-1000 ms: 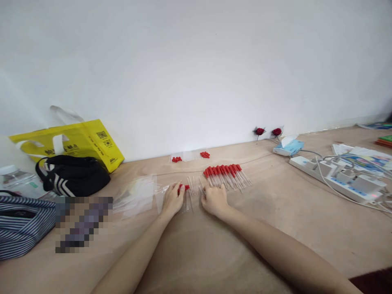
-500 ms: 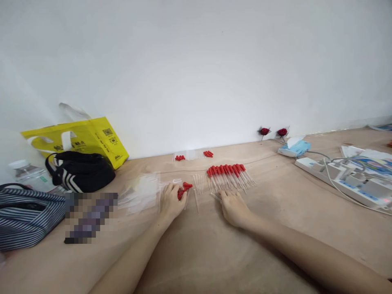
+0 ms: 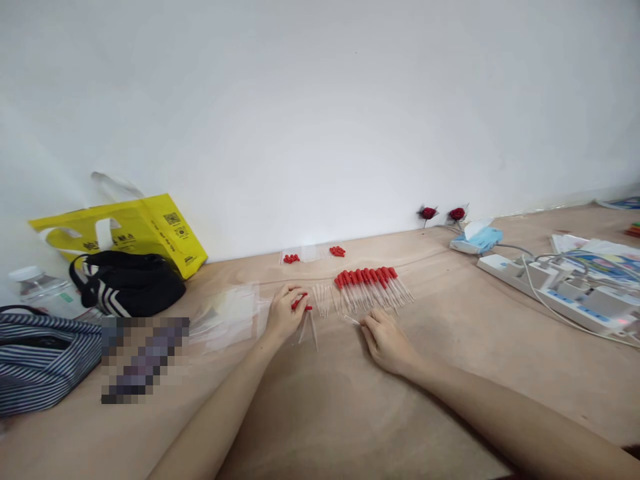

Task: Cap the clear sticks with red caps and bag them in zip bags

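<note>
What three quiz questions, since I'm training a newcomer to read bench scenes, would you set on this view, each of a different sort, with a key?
1. Multiple choice: which things does the left hand touch?
A) a black pouch
B) small red pieces
C) a clear bottle

2. True or false: the blue tissue pack lies nearer the power strip than the yellow bag does.

3. Short answer: what does the right hand hold at its fingertips?

Key:
1. B
2. True
3. A thin clear tube
</note>
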Available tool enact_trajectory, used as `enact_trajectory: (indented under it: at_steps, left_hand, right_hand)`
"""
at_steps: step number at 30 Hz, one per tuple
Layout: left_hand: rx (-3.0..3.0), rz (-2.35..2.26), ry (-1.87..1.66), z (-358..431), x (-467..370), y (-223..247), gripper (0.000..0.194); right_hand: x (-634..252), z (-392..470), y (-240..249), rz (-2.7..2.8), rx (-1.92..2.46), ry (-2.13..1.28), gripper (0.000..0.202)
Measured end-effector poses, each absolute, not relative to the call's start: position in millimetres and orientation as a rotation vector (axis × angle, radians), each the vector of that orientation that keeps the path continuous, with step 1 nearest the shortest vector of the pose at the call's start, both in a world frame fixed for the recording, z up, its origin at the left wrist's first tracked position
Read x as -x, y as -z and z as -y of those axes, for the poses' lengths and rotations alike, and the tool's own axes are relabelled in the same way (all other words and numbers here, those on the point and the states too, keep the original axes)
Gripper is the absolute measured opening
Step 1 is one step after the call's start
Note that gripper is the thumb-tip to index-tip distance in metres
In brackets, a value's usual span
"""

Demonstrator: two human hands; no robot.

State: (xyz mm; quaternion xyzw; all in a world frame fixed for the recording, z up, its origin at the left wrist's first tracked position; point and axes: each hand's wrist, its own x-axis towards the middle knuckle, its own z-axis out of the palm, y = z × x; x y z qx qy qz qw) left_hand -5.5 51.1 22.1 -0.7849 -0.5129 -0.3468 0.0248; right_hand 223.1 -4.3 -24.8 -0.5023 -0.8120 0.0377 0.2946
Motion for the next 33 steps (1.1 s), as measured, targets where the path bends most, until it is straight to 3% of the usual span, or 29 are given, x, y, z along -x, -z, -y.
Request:
enact_trajectory:
  at_steps: [6, 11, 23, 33]
  left_hand:
    - [2.786, 1.275, 1.148, 2.6, -5.9, -12.1, 0.015]
    - [2.975, 1.453, 1.028, 31.4, -15.2, 2.6, 0.019]
    - [2.865, 1.679, 1.144, -9.4, -11.5, 5.9, 0.02]
    - [2.911, 1.625, 1.234, 9.1, -17.1, 9.5, 0.02]
  right_hand:
    - [-231.6, -0.3, 24.6, 2.068, 1.251, -0.143, 0.016]
    - [-234.8, -0.8, 23.6, 2.079, 1.235, -0.184, 0.014]
    - [-232.4, -3.7, 23.4, 2.152, 1.158, -0.237, 0.013]
    - [-223.8, 10.1, 15.8, 2.159, 1.089, -0.267, 0.012]
